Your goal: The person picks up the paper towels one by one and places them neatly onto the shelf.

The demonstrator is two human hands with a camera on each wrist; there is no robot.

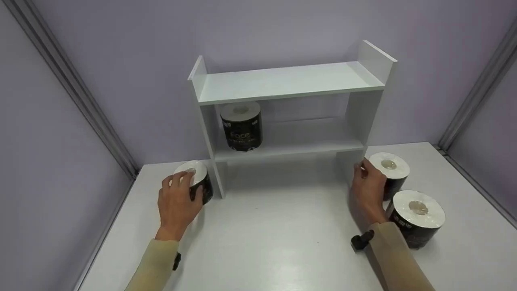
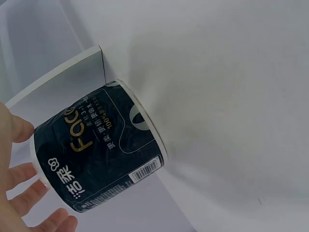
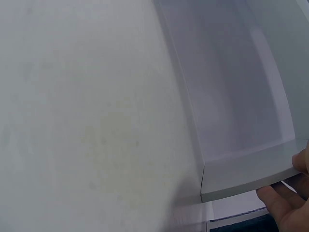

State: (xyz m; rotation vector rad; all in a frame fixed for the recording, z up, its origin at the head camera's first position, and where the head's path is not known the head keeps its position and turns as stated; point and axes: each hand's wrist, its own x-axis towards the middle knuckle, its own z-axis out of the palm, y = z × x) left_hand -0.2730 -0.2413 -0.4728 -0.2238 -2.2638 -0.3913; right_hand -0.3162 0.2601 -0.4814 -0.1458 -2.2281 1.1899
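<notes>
At the left of a white shelf unit (image 1: 282, 151), my left hand (image 1: 177, 202) reaches over a toilet paper roll (image 1: 204, 188) in a dark wrapper. In the left wrist view the thumb and index finger meet or nearly meet the top edge of this roll (image 2: 96, 145); the other fingers are spread. My right hand (image 1: 368, 188) is at the front edge of the unit's right side panel (image 3: 251, 171), the thumb on the inner face and the fingers outside, pinching it. Another roll (image 1: 242, 131) stands on the middle shelf, at its left end.
Two more rolls stand right of the unit, one roll (image 1: 391, 184) behind the right hand and a nearer roll (image 1: 420, 230) beside the right forearm. The unit's top shelf (image 1: 291, 81) has raised side ends. A wall (image 1: 282, 28) rises behind the white table (image 1: 274, 242).
</notes>
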